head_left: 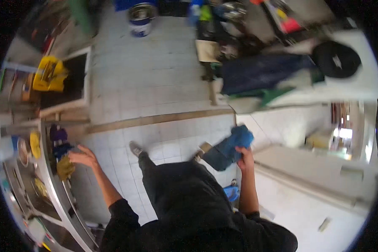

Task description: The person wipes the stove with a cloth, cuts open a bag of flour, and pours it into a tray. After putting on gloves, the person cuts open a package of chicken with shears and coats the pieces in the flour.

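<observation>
My right hand (pixel 246 158) is closed on a bunched blue cloth (pixel 227 149), which hangs out to the left of the fingers over the tiled floor. On the other side my left hand (pixel 84 156) stretches out with its fingers apart, right at an olive cloth (pixel 65 168) on the sink unit's front edge. A dark blue cloth (pixel 62 150) and a purple cloth (pixel 59 133) hang just beyond it. The fingertips overlap the cloths slightly in this view, and nothing shows in the palm.
At left runs a metal sink unit (pixel 54 189) with a yellow cloth (pixel 35 145) on it. A white fridge-like surface (pixel 306 206) stands at right. Ahead, a raised strip (pixel 155 119) crosses the floor. Further off are a paint bucket (pixel 141 21) and a table with a black cap (pixel 336 59).
</observation>
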Available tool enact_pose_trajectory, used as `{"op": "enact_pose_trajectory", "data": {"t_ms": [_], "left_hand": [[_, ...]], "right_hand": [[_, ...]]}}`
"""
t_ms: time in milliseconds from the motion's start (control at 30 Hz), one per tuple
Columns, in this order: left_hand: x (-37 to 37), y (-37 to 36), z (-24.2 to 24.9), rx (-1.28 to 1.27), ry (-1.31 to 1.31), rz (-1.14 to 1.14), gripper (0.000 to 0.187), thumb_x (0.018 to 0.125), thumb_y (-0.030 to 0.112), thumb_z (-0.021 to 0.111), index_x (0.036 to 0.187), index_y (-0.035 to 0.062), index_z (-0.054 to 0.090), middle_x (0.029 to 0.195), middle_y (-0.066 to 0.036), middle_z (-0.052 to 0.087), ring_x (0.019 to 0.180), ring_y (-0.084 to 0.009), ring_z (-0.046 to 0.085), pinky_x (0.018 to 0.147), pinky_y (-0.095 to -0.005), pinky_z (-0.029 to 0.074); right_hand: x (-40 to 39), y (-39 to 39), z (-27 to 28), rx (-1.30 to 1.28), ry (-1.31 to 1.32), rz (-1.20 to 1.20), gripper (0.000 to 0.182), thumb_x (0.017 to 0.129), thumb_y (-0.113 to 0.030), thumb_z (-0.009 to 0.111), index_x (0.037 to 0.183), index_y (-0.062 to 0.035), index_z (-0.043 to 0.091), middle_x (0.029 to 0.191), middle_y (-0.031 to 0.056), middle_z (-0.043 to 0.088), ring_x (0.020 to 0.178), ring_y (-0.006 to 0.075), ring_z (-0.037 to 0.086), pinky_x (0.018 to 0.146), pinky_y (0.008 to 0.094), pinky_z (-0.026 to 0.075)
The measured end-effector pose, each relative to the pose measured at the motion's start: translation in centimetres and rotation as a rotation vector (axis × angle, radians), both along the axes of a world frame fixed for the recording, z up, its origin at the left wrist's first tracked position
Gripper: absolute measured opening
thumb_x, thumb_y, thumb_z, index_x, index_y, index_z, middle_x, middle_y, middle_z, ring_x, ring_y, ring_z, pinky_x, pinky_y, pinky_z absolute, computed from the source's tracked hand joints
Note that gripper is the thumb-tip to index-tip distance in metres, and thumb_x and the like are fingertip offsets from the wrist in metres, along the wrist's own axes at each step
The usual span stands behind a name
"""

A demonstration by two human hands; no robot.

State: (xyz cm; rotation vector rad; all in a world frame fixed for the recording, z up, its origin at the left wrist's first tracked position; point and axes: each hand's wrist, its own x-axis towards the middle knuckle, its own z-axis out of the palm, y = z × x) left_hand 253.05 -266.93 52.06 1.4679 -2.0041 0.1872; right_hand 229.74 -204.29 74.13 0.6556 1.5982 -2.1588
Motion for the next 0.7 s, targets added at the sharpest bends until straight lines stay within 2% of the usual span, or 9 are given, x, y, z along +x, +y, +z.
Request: {"op": "enact_pose_trajectory", "data": {"t_ms": [67, 167, 267, 300, 400, 433, 533, 633, 700], "left_hand": [[-8.4, 11.9, 5.8, 0.297, 0.258, -0.391, 0.055, 0.093, 0.028, 0.059, 0.129, -0.0110, 0.045, 0.132, -0.029, 0.048, 0.125, -0.0421, 0.044, 0.102, -0.0502, 0.037], [-19.9, 33.3, 15.0, 0.775, 0.486, -0.968, 0.039, 0.091, 0.019, 0.062, 0.125, -0.0005, 0.054, 0.127, -0.016, 0.057, 0.118, -0.0289, 0.054, 0.102, -0.0391, 0.039], [-24.9, 53.0, 21.3, 0.785, 0.150, -1.511, 0.035, 0.090, 0.021, 0.064, 0.117, 0.0003, 0.057, 0.124, -0.018, 0.058, 0.115, -0.0317, 0.056, 0.098, -0.0392, 0.042], [-25.9, 58.2, 22.7, 0.844, 0.024, -1.682, 0.035, 0.089, 0.023, 0.064, 0.115, 0.0000, 0.057, 0.121, -0.019, 0.059, 0.114, -0.0328, 0.057, 0.097, -0.0394, 0.043], [-28.8, 70.2, 24.9, 1.315, -0.360, -1.865, 0.038, 0.088, 0.025, 0.066, 0.115, -0.0003, 0.058, 0.114, -0.020, 0.063, 0.110, -0.0326, 0.060, 0.095, -0.0394, 0.045], [-29.9, 73.1, 24.8, 1.268, -0.428, -1.925, 0.039, 0.088, 0.026, 0.065, 0.116, -0.0003, 0.058, 0.112, -0.020, 0.064, 0.108, -0.0325, 0.061, 0.094, -0.0395, 0.046], [-34.0, 79.1, 23.8, 1.147, -0.607, -2.017, 0.040, 0.088, 0.027, 0.065, 0.117, -0.0002, 0.058, 0.110, -0.020, 0.065, 0.104, -0.0321, 0.063, 0.092, -0.0395, 0.047], [-40.2, 85.5, 22.2, 1.114, -0.723, -1.999, 0.041, 0.088, 0.028, 0.065, 0.118, -0.0003, 0.058, 0.113, -0.019, 0.065, 0.105, -0.0309, 0.063, 0.092, -0.0390, 0.047], [-45.1, 90.8, 21.0, 1.126, -0.784, -1.989, 0.042, 0.089, 0.028, 0.065, 0.118, -0.0004, 0.057, 0.113, -0.018, 0.065, 0.107, -0.0289, 0.063, 0.093, -0.0384, 0.047]], "right_hand": [[-0.9, 5.8, 3.6, -0.108, 0.104, -0.020, 0.051, 0.077, 0.000, 0.071, 0.124, 0.0002, 0.050, 0.111, 0.0096, 0.062, 0.099, 0.0215, 0.060, 0.086, 0.0345, 0.050], [-2.1, 16.8, 4.0, 0.510, 0.362, 0.161, 0.045, 0.080, -0.008, 0.074, 0.120, 0.0006, 0.056, 0.109, 0.0090, 0.066, 0.099, 0.0208, 0.062, 0.088, 0.0336, 0.050], [-2.0, 29.7, 0.6, 0.044, 0.267, -0.019, 0.041, 0.080, -0.013, 0.076, 0.115, 0.0000, 0.060, 0.102, 0.0066, 0.068, 0.093, 0.0188, 0.064, 0.087, 0.0325, 0.050], [-1.8, 33.1, -0.1, 0.064, 0.280, -0.088, 0.037, 0.079, -0.013, 0.077, 0.111, 0.0007, 0.063, 0.101, 0.0085, 0.068, 0.093, 0.0162, 0.064, 0.084, 0.0331, 0.051], [-1.4, 45.7, -7.7, 1.422, 0.154, 0.083, 0.045, 0.077, -0.019, 0.079, 0.110, 0.0062, 0.061, 0.098, 0.0138, 0.070, 0.082, 0.0188, 0.067, 0.074, 0.0336, 0.054], [-1.2, 49.7, -6.8, 0.727, -0.122, -0.015, 0.049, 0.075, -0.026, 0.080, 0.107, 0.0069, 0.062, 0.087, 0.0167, 0.068, 0.077, 0.0204, 0.067, 0.069, 0.0372, 0.054], [0.7, 61.7, -15.1, 1.269, -0.125, -0.070, 0.046, 0.072, -0.030, 0.080, 0.095, 0.0061, 0.066, 0.073, 0.0138, 0.065, 0.068, 0.0213, 0.063, 0.070, 0.0343, 0.052], [-1.8, 69.0, -12.3, 1.088, -0.293, 0.081, 0.031, 0.080, -0.022, 0.077, 0.095, 0.0033, 0.067, 0.076, 0.0064, 0.066, 0.068, 0.0138, 0.059, 0.064, 0.0308, 0.048], [-5.1, 72.7, -11.9, 0.753, -0.071, -0.175, 0.024, 0.085, -0.018, 0.072, 0.097, 0.0016, 0.068, 0.078, 0.0015, 0.066, 0.069, 0.0112, 0.056, 0.063, 0.0284, 0.046]]}}
